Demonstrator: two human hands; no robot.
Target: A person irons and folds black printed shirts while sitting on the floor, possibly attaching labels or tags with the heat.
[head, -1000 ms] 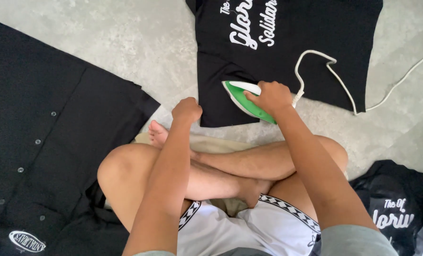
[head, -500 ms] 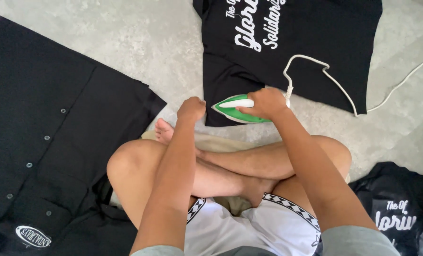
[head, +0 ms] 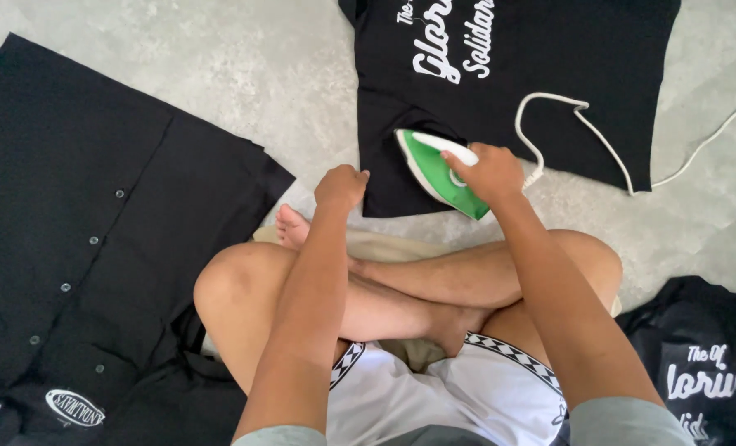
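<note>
Right hand [head: 490,172] closed in a firm grip round the white handle of the green and white iron [head: 435,169], fingers wrapped over the top, wrist bent down. Iron pressed flat on the near left corner of the spread black T-shirt [head: 549,74], pointed tip aimed far and left, rear end just past the shirt's near hem. Left hand [head: 340,186] curled into a loose fist just left of the iron, knuckles touching the shirt's near left edge; whether anything is pinched inside that grip cannot be told. White cord [head: 578,124] running from the iron's right side, looping across the shirt's right half, then trailing off right over the grey floor [head: 244,74]. White script printed on the shirt's far part. Nearer in, bare crossed legs [head: 401,285] over a beige cushion, one foot poking out left below the left fist. White shorts [head: 467,396] with a black and white patterned trim at the near edge. On the left, a black button-up shirt [head: 95,239] laid open and flat on the floor, small oval patch at its near corner. At the near right, another black printed garment [head: 698,363] crumpled beside the knee.
</note>
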